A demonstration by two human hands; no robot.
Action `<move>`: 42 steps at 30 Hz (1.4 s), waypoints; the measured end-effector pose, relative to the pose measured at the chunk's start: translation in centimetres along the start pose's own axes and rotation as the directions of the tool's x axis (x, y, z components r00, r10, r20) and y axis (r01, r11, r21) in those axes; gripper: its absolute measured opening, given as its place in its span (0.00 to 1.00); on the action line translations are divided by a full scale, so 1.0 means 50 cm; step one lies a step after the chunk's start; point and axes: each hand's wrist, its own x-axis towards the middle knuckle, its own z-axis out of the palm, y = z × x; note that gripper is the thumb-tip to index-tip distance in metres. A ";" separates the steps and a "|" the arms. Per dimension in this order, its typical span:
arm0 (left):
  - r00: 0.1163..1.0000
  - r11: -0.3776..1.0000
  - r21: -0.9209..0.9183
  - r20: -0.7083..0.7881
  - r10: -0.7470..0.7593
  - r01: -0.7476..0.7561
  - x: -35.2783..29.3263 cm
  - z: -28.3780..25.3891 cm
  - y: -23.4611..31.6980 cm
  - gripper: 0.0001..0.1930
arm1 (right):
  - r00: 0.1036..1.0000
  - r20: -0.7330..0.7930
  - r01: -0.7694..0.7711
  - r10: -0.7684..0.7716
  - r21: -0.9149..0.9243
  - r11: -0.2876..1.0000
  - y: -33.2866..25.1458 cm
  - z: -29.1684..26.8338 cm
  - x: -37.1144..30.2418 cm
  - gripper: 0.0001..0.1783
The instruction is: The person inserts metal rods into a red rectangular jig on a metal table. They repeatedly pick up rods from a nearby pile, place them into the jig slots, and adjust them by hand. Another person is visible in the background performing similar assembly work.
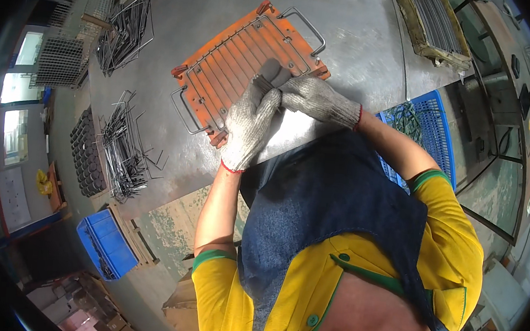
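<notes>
Both my hands wear off-white knitted gloves with dark fingertips and red cuffs, and they meet over the near edge of an orange jig plate (237,43). Across this plate lies a wire grid (214,57) of thin parallel rods inside a wire frame. A bent wire handle (307,29) sticks out at its far right end, another (185,111) at its near left. My left hand (250,117) is closed, fingers bent over the plate. Pressed against its fingertips, my right hand (320,100) is closed too. Whatever they pinch is hidden between the gloves.
Bundles of bent wire pieces (123,148) and wire frames (126,33) lie along the metal table's left side. A tray of straight rods (435,23) sits at the far right. Blue crates stand below the table, one right (433,129), one left (106,243).
</notes>
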 end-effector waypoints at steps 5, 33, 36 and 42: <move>1.000 0.992 -0.129 0.002 0.009 -0.009 0.003 -0.011 -0.014 0.25 | 0.994 0.105 -0.029 0.021 0.078 0.996 0.010 0.002 0.011 0.18; 0.951 0.965 -0.032 -0.161 -0.262 0.261 0.055 -0.022 -0.033 0.12 | 0.959 0.253 -0.249 0.126 0.545 0.800 0.083 0.075 -0.015 0.19; 0.973 0.980 -0.071 -0.123 -0.195 0.188 0.114 -0.067 -0.050 0.14 | 0.824 0.502 -0.556 0.262 0.804 0.211 0.020 0.026 -0.001 0.13; 0.911 0.817 -0.491 -0.100 -0.399 0.304 0.205 -0.085 -0.055 0.15 | 0.968 0.241 0.007 -0.074 0.268 0.963 0.156 0.057 0.094 0.19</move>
